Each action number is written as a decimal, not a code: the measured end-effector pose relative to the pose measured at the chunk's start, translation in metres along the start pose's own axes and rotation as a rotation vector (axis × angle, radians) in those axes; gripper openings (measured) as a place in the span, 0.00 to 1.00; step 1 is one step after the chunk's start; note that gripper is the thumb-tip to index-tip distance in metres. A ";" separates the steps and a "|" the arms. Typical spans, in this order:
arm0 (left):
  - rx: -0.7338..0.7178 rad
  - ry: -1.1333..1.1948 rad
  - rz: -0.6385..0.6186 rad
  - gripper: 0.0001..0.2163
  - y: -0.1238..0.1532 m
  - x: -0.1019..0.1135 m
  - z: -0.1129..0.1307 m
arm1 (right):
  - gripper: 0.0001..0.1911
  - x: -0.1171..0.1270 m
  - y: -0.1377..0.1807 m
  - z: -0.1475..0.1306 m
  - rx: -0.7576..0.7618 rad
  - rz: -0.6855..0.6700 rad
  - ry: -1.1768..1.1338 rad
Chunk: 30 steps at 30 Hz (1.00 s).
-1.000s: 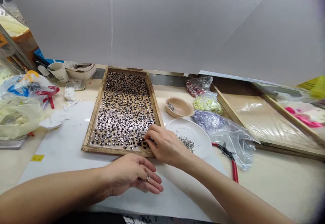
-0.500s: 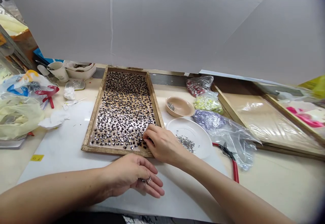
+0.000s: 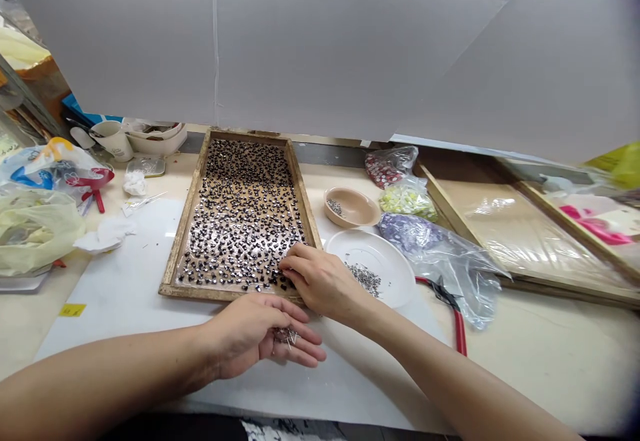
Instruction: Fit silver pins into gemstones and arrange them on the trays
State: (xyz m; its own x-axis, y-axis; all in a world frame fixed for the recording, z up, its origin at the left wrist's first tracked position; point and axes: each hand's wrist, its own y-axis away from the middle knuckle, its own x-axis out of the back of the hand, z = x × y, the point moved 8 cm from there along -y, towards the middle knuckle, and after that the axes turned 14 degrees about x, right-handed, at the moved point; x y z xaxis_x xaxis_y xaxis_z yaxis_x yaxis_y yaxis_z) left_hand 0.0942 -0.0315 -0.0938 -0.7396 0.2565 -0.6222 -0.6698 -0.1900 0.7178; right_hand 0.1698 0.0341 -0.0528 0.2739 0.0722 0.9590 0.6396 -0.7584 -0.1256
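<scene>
My left hand is palm up just in front of the tray, its fingers loosely extended around a small heap of thin metal pins in the palm. At the near right corner of the wooden-framed tray, my right hand has thumb and fingers pinched together low over the pieces; what lies between the fingertips is hidden. Many small shiny black pieces stand spread over the tray's clear-film surface. A white plate right of my right hand carries a pile of similar metal pins.
Behind the plate sits a tan bowl with small metal bits. To the right are bags of red, yellow and purple pieces, red-handled pliers and another wooden frame. Plastic bags and a cup stand left.
My left hand has risen slightly towards the tray, and the pins in its palm show more. My right hand stays pinched at the same tray corner.
</scene>
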 end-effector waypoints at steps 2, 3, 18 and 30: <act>-0.028 0.023 -0.010 0.09 0.002 0.000 0.004 | 0.10 0.006 0.003 -0.001 0.010 0.060 -0.024; -0.043 0.034 -0.018 0.09 0.002 -0.001 0.005 | 0.09 0.011 0.005 -0.002 0.015 0.101 -0.040; -0.198 0.082 -0.095 0.03 0.005 -0.002 0.015 | 0.09 0.029 0.033 -0.056 0.143 0.218 -0.148; -0.209 0.088 -0.102 0.03 0.007 -0.001 0.016 | 0.08 0.031 0.034 -0.055 0.110 0.138 -0.219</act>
State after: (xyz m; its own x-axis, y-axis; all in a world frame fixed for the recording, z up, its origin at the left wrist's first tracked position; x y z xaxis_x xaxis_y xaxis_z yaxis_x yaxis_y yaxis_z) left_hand 0.0919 -0.0184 -0.0834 -0.6645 0.2030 -0.7192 -0.7335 -0.3616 0.5755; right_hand 0.1606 -0.0247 -0.0129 0.5047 0.1206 0.8548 0.6563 -0.6969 -0.2892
